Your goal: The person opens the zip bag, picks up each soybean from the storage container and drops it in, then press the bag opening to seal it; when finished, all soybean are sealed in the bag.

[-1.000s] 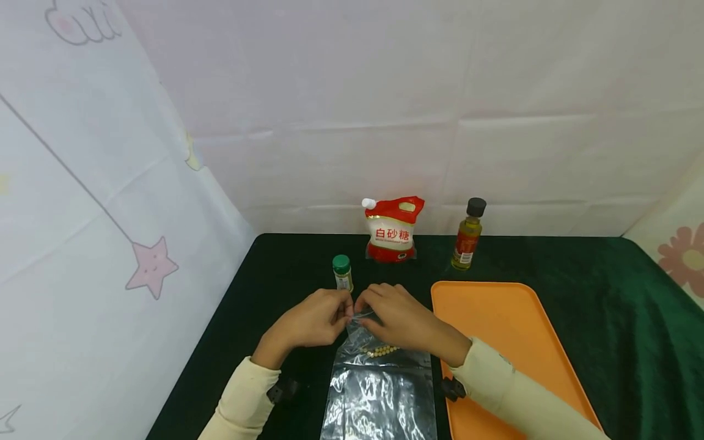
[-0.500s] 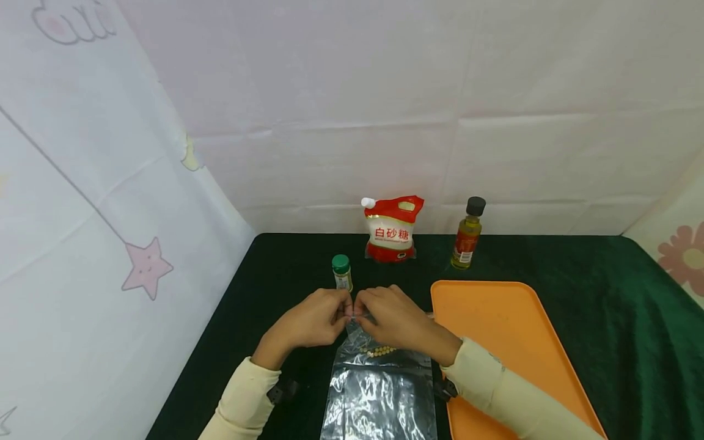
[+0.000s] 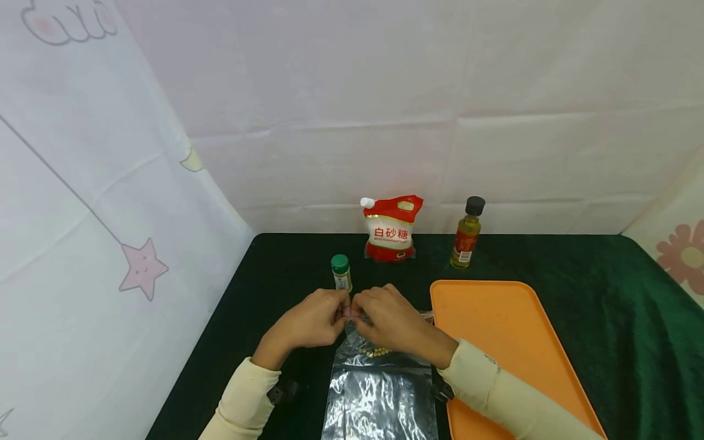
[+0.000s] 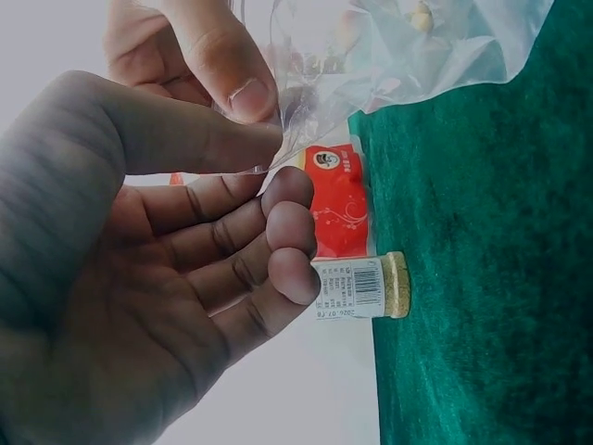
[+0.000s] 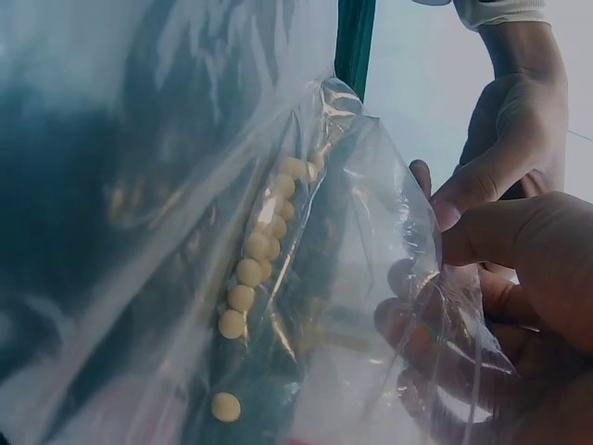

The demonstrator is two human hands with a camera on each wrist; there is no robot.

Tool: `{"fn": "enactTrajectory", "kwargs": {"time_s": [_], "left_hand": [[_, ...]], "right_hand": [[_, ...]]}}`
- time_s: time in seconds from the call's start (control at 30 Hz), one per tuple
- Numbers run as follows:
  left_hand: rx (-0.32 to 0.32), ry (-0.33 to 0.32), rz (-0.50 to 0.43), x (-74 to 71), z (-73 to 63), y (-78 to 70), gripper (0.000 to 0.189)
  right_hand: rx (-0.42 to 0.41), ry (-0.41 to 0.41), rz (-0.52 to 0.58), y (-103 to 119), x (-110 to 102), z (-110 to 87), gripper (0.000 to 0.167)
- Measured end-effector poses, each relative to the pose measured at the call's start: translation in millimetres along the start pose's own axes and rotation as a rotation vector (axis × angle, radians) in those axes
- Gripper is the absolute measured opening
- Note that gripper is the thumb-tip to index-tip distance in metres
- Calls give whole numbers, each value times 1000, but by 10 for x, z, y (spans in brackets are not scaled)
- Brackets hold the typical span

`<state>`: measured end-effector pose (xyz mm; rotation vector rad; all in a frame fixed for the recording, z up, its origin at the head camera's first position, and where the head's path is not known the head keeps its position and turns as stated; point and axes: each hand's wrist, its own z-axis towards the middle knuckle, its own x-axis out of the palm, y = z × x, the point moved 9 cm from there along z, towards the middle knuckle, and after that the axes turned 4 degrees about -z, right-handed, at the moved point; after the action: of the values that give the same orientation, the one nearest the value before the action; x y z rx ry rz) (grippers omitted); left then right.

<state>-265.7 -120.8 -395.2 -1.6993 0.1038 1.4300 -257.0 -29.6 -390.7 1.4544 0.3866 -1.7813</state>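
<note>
A clear plastic bag [image 3: 379, 397] lies flat on the dark green cloth, its top edge raised between the two hands. My left hand [image 3: 316, 318] pinches that edge between thumb and forefinger; the other fingers [image 4: 292, 227] lie loosely curled in the left wrist view. Close beside it, my right hand [image 3: 390, 318] pinches the same edge, thumb and forefinger nearly touching the left hand's. Inside the bag, small round yellow beads [image 5: 248, 272] sit mostly in a row, and one single bead [image 5: 225, 407] is apart. Part of the bag is hidden beneath the right hand.
A green-capped jar [image 3: 341, 273] stands just beyond the hands. Behind it are a red and white spouted pouch [image 3: 390, 229] and a dark-capped bottle of yellow liquid [image 3: 466, 235]. An orange tray [image 3: 489, 305] lies at the right, partly under the right forearm.
My right hand has slid slightly left along the bag's edge toward the left hand, and its forearm has shifted left too. The left hand has stayed almost still, still pinching the bag.
</note>
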Motion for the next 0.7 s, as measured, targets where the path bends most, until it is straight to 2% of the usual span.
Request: {"fn": "enactTrajectory", "kwargs": {"time_s": [0.33, 0.7], "left_hand": [[-15, 14, -4, 5, -10, 1, 8], [-11, 18, -7, -15, -17, -31, 6]], "right_hand": [[13, 50, -13, -15, 10, -38, 14], [-1, 14, -19, 25, -19, -27, 9]]}}
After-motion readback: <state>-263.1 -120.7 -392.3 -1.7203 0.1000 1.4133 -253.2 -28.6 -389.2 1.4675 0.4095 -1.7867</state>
